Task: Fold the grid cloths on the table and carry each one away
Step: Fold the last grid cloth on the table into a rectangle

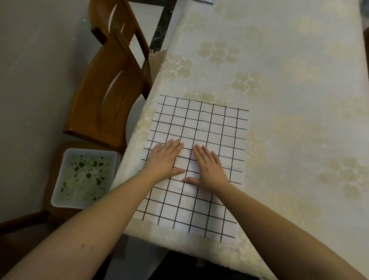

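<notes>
Head view only: grid cloth (199, 140), white with black lines, lies spread flat on the table (289, 80) near the front-left corner, its near edge close to the table's front edge. No fold in it that I can make out, just faint creases across the middle. Left hand (165, 159) is flat on the cloth, palm down, fingers straight and together, pointing away from the person, thumb out toward the right. Right hand (207, 165) is likewise flat, palm down, fingers straight and slightly spread, thumb out toward the left. The two hands sit side by side near the cloth's centre, close but not touching, with a narrow strip of cloth between them. Neither grips anything; both just press on the fabric. Both forearms are bare and cross the near half of the cloth. The table has a cream covering with a pale flower pattern. Left of the table: a wooden chair (111, 80) pushed up beside the edge, and closer in a white square tray (85, 177) with a green leaf print, resting on a second wooden seat. A small bit of another grid-patterned item (205, 1) shows at the far top edge of the table, too cropped to identify.
</notes>
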`<state>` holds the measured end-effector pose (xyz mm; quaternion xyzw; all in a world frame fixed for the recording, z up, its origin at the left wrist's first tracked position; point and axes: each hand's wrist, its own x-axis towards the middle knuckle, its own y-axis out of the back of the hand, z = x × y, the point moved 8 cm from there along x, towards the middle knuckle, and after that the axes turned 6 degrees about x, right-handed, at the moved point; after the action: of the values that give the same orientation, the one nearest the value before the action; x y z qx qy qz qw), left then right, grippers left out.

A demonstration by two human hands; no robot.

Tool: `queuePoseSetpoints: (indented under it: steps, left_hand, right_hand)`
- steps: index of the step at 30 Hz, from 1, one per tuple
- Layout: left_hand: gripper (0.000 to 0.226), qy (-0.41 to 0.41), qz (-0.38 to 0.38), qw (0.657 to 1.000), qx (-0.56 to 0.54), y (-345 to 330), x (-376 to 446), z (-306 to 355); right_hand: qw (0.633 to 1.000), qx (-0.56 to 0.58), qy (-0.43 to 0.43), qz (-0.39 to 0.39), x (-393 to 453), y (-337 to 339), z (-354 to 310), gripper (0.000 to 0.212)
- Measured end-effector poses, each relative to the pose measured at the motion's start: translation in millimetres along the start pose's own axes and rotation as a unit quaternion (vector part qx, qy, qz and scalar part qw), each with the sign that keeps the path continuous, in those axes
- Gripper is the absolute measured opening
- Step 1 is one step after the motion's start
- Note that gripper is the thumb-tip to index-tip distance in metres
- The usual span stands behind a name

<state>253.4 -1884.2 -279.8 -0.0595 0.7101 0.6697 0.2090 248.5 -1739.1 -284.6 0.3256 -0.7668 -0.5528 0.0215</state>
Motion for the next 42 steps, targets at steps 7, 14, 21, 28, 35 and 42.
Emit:
queuePoseSetpoints:
  steps: [7, 14, 21, 28, 35, 42]
  left_hand:
    - [0.085, -0.029, 0.027, 0.999, -0.005, -11.7, -8.9, -23.6]
    - [0.048, -0.003, 0.137, 0.99, -0.035, -3.0, -20.5, -47.6]
    - [0.026, 0.033, 0.208, 0.977, -0.041, 11.5, -20.5, -55.0]
    - [0.011, 0.064, 0.208, 0.975, -0.043, 21.1, -16.7, -54.6]
    - [0.011, 0.033, 0.212, 0.974, -0.066, 41.2, -14.6, -27.0]
    - [0.017, 0.082, 0.234, 0.955, -0.161, 99.1, -2.4, 10.0]
  right_hand:
    - [0.997, 0.006, -0.041, 0.06, -31.0, 15.6, 60.6, 0.106]
    - [0.987, -0.01, -0.07, 0.142, -50.5, 31.6, 92.3, 0.074]
    - [0.958, -0.012, -0.021, 0.286, -55.0, 44.7, 81.4, 0.026]
    - [0.951, -0.03, -0.022, 0.308, -56.9, 48.9, 81.1, 0.008]
    - [0.948, -0.055, -0.069, 0.306, -79.8, 77.8, 99.0, 0.006]
    - [0.937, 0.011, -0.117, 0.329, -105.2, 144.9, 128.4, 0.016]
